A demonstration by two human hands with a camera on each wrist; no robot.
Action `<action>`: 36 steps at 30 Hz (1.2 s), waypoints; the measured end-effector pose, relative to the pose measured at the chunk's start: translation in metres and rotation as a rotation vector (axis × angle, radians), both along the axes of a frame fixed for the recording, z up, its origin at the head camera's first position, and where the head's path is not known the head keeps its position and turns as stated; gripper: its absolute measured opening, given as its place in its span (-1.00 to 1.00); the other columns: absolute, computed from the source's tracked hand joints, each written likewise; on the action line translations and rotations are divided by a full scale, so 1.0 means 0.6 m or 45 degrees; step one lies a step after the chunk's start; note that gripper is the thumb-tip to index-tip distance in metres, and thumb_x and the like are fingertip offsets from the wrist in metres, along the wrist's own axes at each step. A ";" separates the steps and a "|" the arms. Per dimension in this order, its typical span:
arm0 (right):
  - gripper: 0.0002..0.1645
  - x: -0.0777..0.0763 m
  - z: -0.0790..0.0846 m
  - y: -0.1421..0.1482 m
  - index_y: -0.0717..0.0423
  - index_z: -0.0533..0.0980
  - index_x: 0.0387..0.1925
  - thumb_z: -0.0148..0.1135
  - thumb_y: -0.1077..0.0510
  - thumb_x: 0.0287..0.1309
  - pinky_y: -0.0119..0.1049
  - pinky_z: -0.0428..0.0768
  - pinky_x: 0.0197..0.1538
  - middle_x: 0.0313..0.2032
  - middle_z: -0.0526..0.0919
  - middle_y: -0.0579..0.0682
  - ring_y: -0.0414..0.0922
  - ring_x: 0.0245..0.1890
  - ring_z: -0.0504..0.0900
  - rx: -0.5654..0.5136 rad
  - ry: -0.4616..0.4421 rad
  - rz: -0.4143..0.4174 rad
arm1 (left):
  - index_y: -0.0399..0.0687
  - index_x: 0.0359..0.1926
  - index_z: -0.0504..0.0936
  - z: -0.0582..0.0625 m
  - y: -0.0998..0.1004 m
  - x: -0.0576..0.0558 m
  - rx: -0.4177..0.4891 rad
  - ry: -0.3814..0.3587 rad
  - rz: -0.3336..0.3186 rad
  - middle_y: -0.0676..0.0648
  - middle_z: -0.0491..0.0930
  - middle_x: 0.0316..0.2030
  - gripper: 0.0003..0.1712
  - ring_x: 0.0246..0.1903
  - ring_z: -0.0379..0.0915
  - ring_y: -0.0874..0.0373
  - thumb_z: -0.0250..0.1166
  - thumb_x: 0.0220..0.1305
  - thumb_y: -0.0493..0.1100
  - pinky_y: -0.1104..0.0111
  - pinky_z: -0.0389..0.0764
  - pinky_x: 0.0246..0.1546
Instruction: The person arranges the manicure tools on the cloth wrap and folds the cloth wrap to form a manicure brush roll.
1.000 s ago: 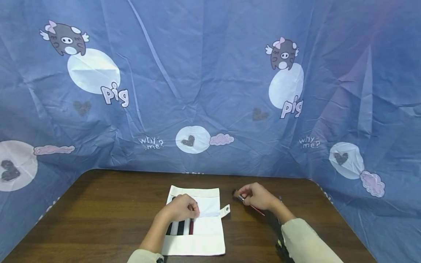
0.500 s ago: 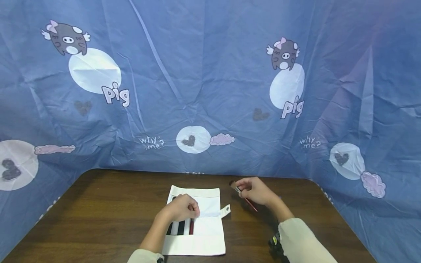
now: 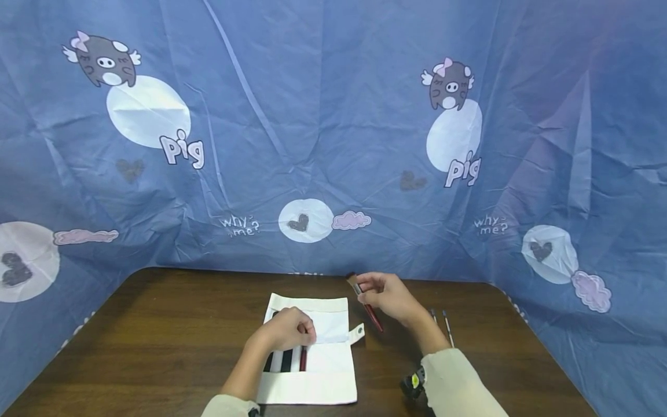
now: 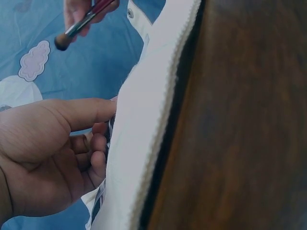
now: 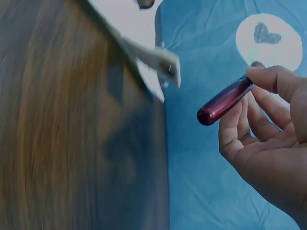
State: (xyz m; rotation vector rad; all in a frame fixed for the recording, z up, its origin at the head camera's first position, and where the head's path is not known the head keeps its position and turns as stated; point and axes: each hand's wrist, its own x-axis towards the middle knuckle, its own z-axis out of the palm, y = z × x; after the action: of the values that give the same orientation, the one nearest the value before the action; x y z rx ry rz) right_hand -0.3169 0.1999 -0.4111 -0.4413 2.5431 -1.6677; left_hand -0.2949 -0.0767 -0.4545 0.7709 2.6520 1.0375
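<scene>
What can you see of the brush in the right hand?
The brush has a glossy, dark-red, round-ended handle, a silvery, metal-looking ferrule and a brown head with a darker tip. The right hand pinches it near the ferrule. It is tilted, raised off the table, head pointing away from the person, apart from the white case.

- a dark brown, wood-grained table (image 3: pixel 156 336) with rounded far corners
- a creased blue cloth (image 3: pixel 359 116) behind the table and along both sides
- on the cloth, two grey winged cartoon pigs (image 3: pixel 94 61), each above a white oval (image 3: pixel 148 119)
</scene>
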 end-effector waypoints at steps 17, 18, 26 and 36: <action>-0.47 0.001 0.001 -0.099 0.37 0.47 0.24 0.32 0.37 0.25 -0.29 0.64 -0.16 -0.09 0.62 0.10 -0.15 -0.19 0.68 -0.589 -0.180 -0.194 | 0.00 -0.44 0.71 0.002 0.000 -0.002 -0.012 -0.008 -0.018 0.12 0.57 -0.55 -0.85 -0.49 0.43 0.23 0.42 0.26 -0.29 0.33 0.45 -0.43; -0.46 0.001 -0.001 -0.104 0.38 0.46 0.25 0.32 0.37 0.26 -0.30 0.64 -0.16 -0.07 0.62 0.11 -0.16 -0.19 0.67 -0.624 -0.200 -0.200 | 0.00 -0.44 0.71 0.003 0.000 -0.002 -0.012 -0.010 -0.016 0.12 0.57 -0.55 -0.85 -0.49 0.43 0.23 0.42 0.26 -0.30 0.33 0.45 -0.43; -0.47 -0.006 -0.023 -0.132 0.44 0.44 0.22 0.34 0.35 0.25 -0.36 0.58 -0.26 -0.23 0.63 -0.03 -0.23 -0.34 0.58 -0.809 -0.265 -0.296 | -0.01 -0.45 0.71 0.000 0.001 -0.003 -0.009 -0.011 -0.006 0.11 0.57 -0.57 -0.84 -0.50 0.43 0.22 0.43 0.25 -0.31 0.32 0.44 -0.43; -0.51 -0.021 -0.054 -0.143 0.40 0.43 0.22 0.29 0.29 0.34 -0.35 0.56 -0.26 -0.20 0.65 -0.04 -0.21 -0.34 0.56 -0.891 -0.326 -0.388 | 0.00 -0.45 0.71 -0.004 0.002 -0.006 -0.001 -0.019 -0.007 0.11 0.57 -0.56 -0.85 -0.50 0.44 0.21 0.43 0.23 -0.31 0.30 0.45 -0.43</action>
State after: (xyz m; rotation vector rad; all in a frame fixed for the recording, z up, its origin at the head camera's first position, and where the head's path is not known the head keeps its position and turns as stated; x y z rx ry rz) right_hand -0.3295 0.1139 -0.4435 0.1461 1.8580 -2.5159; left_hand -0.2985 -0.0756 -0.4570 0.7668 2.6361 1.0367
